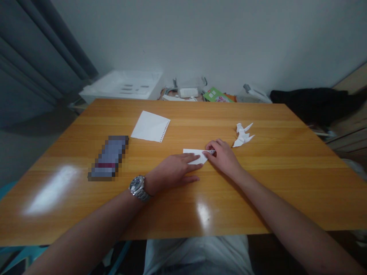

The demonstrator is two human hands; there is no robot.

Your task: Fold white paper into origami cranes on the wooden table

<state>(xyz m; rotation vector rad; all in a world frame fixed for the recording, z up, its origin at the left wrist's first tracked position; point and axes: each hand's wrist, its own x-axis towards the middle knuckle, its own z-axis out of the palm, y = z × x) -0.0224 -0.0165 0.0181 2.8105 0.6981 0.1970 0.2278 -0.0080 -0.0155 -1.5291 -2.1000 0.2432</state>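
A small folded sheet of white paper (pixel 189 151) lies on the wooden table in front of me. My left hand (pixel 183 168), with a metal watch (pixel 138 187) on its wrist, rests flat across the paper, fingers stretched out. At the paper's right end, my right hand (pixel 222 154) pinches a folded corner with small holes between thumb and fingers. Part of the paper is hidden under both hands. Beyond my right hand sits a folded white paper figure (pixel 243 136) with pointed ends.
A loose white sheet (pixel 150 126) with a punched edge lies at the back left of the table (pixel 286 164). Nearer stands a blurred-out phone-like object (pixel 110 156). Behind the table are a white plastic tray (pixel 126 86) and a green booklet (pixel 216 94).
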